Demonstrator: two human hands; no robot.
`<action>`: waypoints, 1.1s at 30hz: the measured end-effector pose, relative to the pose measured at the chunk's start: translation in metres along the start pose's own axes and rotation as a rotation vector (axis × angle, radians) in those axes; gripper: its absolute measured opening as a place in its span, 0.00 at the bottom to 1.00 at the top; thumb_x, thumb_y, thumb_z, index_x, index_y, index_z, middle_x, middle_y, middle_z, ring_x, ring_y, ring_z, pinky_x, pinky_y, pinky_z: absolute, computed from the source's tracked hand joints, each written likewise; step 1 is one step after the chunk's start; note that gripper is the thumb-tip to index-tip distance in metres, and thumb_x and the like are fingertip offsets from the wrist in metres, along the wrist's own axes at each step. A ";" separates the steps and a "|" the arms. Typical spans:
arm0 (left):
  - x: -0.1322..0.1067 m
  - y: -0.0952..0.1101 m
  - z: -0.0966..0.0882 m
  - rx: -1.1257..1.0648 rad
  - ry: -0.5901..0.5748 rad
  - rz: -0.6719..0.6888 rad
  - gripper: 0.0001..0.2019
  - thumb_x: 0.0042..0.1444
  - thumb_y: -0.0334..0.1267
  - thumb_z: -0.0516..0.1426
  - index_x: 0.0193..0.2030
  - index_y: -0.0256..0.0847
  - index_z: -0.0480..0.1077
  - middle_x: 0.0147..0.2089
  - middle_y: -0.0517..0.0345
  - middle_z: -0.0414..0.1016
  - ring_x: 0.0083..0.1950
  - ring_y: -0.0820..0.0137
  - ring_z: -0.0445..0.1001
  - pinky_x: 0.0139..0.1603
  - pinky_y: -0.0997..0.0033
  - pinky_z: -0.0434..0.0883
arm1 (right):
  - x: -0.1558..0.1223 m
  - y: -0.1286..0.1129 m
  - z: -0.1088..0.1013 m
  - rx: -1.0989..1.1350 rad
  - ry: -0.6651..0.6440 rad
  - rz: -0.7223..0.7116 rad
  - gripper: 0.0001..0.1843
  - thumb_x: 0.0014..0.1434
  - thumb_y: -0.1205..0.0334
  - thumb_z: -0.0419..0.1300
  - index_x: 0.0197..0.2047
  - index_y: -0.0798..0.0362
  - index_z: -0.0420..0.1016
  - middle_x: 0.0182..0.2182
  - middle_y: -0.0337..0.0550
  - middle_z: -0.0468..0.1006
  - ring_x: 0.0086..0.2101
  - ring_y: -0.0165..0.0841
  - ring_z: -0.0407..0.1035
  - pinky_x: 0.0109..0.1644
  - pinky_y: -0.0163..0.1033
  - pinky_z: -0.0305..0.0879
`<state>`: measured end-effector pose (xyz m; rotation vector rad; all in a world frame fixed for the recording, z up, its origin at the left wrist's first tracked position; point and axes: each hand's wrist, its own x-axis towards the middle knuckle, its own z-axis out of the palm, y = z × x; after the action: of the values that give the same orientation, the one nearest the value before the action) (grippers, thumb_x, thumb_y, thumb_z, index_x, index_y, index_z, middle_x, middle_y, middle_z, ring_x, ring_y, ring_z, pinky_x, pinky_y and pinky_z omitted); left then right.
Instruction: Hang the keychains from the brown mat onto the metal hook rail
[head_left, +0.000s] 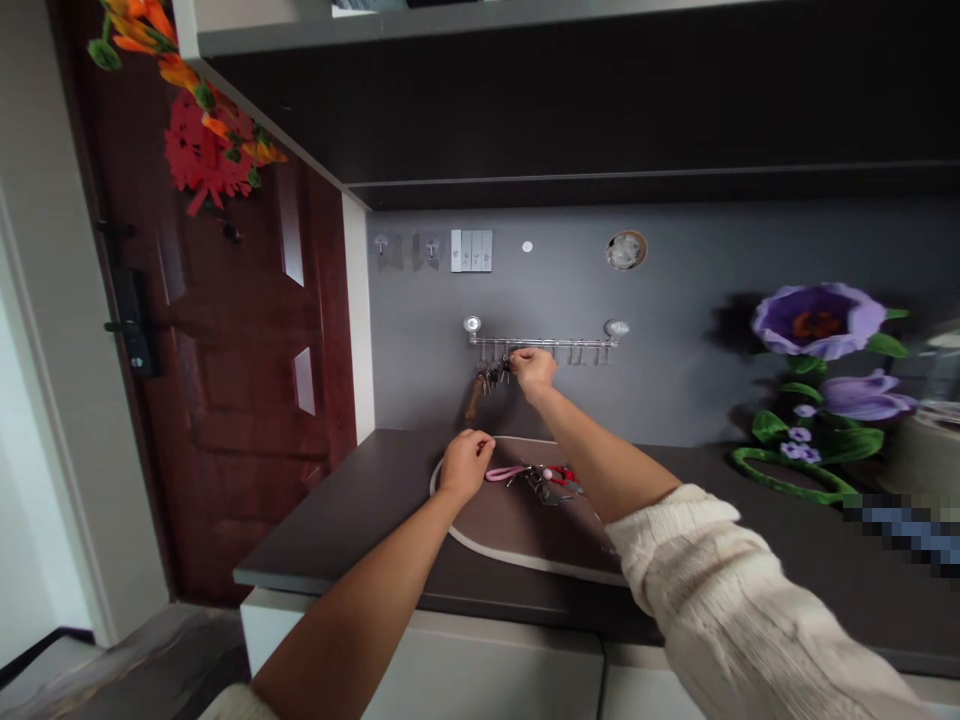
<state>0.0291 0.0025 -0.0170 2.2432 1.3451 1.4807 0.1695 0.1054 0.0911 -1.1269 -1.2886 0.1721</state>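
Observation:
My right hand (534,372) is raised to the clear hook rail (544,343) on the grey wall, its fingers pinched at a bunch of keys (507,368) by the hooks. Just left of it, more keys (486,379) hang from the rail, one with a brown tag (473,397). Lower down, my left hand (465,465) hovers over the left end of a brown mat (517,535) with curled fingers, and nothing shows in it. Beside that hand on the mat lie loose keys (536,482) with a pink strap (506,472) and a red cord (561,474).
Overhead juts a dark shelf (585,110). Purple flowers (817,320) with a green looped base stand at the right of the dark counter (322,515). A dark red door (240,430) is on the left. Small hooks (432,249) and a round hole (626,250) mark the wall.

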 end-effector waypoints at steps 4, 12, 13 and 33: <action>0.000 0.000 0.000 0.008 -0.005 0.003 0.11 0.52 0.37 0.49 0.28 0.38 0.71 0.28 0.56 0.68 0.30 0.74 0.63 0.33 0.74 0.58 | -0.002 -0.006 0.001 -0.148 0.031 -0.013 0.12 0.44 0.63 0.53 0.28 0.55 0.76 0.23 0.43 0.75 0.27 0.32 0.68 0.36 0.36 0.63; 0.001 -0.001 -0.001 -0.003 -0.010 -0.010 0.10 0.52 0.36 0.50 0.28 0.37 0.71 0.28 0.56 0.69 0.30 0.74 0.63 0.33 0.74 0.58 | -0.013 -0.010 -0.005 -0.280 -0.016 -0.108 0.10 0.45 0.67 0.54 0.27 0.54 0.76 0.27 0.47 0.76 0.32 0.35 0.70 0.39 0.37 0.62; 0.001 -0.001 -0.001 0.000 -0.009 -0.012 0.10 0.52 0.36 0.50 0.28 0.37 0.71 0.28 0.56 0.69 0.30 0.74 0.63 0.33 0.74 0.58 | -0.014 -0.009 -0.005 -0.283 -0.020 -0.100 0.10 0.45 0.67 0.54 0.27 0.54 0.76 0.27 0.47 0.76 0.32 0.35 0.70 0.39 0.37 0.62; 0.003 0.016 0.006 -0.127 -0.251 -0.053 0.10 0.47 0.38 0.54 0.32 0.35 0.73 0.29 0.56 0.74 0.29 0.74 0.68 0.30 0.76 0.62 | -0.074 0.004 -0.054 -0.116 -0.198 0.007 0.06 0.43 0.64 0.57 0.26 0.55 0.74 0.24 0.40 0.75 0.26 0.29 0.67 0.34 0.34 0.62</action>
<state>0.0440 -0.0031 -0.0097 2.2072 1.1909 1.1836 0.1903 0.0279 0.0459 -1.2373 -1.4857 0.2202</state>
